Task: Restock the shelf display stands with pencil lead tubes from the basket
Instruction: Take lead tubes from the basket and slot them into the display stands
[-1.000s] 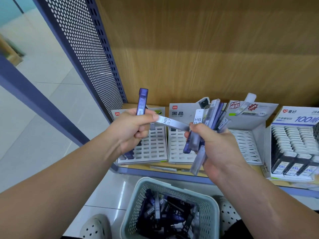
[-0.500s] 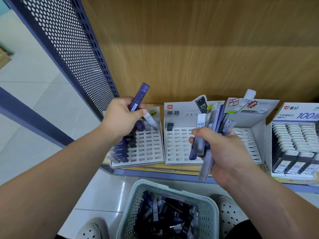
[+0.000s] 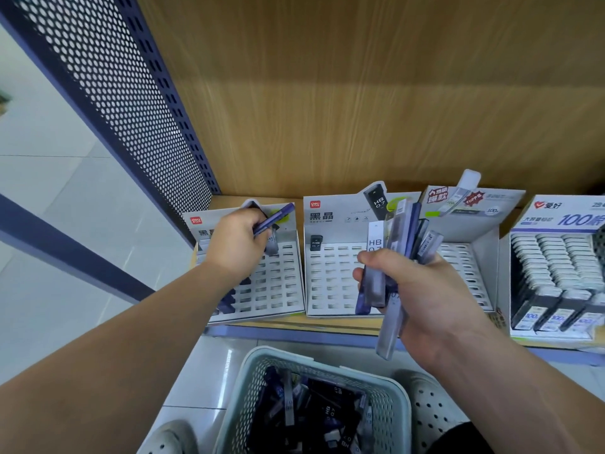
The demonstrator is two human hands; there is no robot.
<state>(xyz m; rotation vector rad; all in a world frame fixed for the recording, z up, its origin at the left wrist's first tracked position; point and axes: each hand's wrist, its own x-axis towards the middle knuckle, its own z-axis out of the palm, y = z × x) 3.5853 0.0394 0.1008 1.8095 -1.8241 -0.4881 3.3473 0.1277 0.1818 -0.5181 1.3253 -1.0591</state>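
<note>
Left hand (image 3: 234, 245) has lowered to the stand (image 3: 278, 290) under its fingers, clamped on a purple tube (image 3: 275, 215). Right hand (image 3: 425, 290) fingers clamp a translucent grey-purple bundle (image 3: 375, 253).

Straight ahead at twelve o'clock stands a flat, light brown wood-grain back panel (image 3: 360, 93), with a paler band of light across its middle. From ten to eleven o'clock, a dark blue perforated metal side panel (image 3: 108, 93) slants away from me, its round holes showing pale. At nine o'clock I see a floor of large, glossy, pale grey tiles (image 3: 49, 191), crossed by a slanting dark blue bar (image 3: 65, 250). Towards six o'clock runs a wooden shelf board with a blue front edge (image 3: 294, 334), and the same shiny tile shows beneath it.
</note>
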